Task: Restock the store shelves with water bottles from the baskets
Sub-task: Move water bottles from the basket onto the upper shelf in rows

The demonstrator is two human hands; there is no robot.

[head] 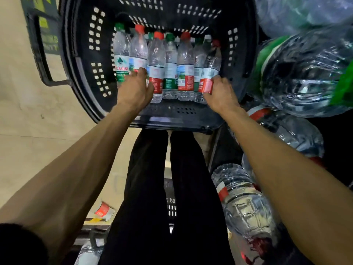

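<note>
Nearest me, my black trousers (152, 188) stand on the beige tiled floor (28, 111), with large wrapped water jugs (248, 203) stacked to my right. Both arms reach down into the black perforated basket (86, 54). My left hand (134, 90) curls over the second bottle (138, 48) in the row. My right hand (220, 94) is clamped round the red label of the end bottle (211, 64). The water bottles (171, 60) lie side by side in the basket, clear and ribbed, with red or green caps pointing away from me. Farther left, the basket's handle (42, 60) sticks out.
</note>
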